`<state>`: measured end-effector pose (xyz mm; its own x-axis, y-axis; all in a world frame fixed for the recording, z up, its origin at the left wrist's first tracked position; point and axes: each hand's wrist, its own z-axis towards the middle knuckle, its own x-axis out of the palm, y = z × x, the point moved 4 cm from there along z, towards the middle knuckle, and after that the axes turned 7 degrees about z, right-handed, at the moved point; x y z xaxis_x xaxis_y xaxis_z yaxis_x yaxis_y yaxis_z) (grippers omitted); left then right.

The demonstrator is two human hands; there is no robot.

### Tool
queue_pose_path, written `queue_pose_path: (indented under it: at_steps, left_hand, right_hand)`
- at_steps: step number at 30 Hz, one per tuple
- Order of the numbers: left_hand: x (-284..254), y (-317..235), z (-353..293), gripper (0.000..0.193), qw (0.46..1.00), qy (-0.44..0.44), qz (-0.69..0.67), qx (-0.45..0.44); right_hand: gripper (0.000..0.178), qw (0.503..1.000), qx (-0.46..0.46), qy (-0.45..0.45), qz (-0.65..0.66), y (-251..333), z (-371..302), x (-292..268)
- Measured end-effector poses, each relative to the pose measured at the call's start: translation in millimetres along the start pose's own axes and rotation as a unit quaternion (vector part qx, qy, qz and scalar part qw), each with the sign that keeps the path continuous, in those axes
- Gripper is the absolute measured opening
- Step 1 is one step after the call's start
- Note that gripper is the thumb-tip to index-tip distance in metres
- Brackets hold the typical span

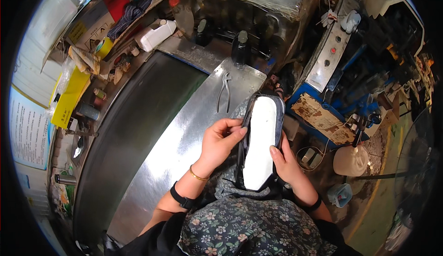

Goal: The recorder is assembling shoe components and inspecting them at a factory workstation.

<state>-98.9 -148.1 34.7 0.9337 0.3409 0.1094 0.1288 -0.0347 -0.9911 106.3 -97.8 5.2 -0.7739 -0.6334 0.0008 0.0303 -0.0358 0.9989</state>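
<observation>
A black shoe upper [242, 161] with a white insole board [262, 138] facing up is held over my lap. My left hand [218, 141] pinches the upper's left edge between thumb and fingers. On the other side, my right hand [284, 160] grips the shoe upper, its thumb lying at the edge of the white board and its fingers partly hidden underneath. Metal pincer pliers [224, 93] lie on the steel worktop, beyond my left hand.
The steel worktop [159, 163] runs along a dark conveyor belt [134, 136] on my left. A cluttered shelf holds a white jug [157, 35] and a yellow box [69, 97]. To the right stand a blue machine [323, 117], a plastic bucket [350, 160] and a small blue container [340, 195].
</observation>
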Motion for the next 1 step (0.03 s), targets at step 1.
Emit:
queue_pose_path:
  at_steps: [1]
  left_hand:
    - [-7.3,4.9,3.3,0.027,0.999,0.011,-0.021,-0.029]
  right_hand:
    - [0.067,1.000,0.013,0.015,0.021,4.7,1.6,1.4]
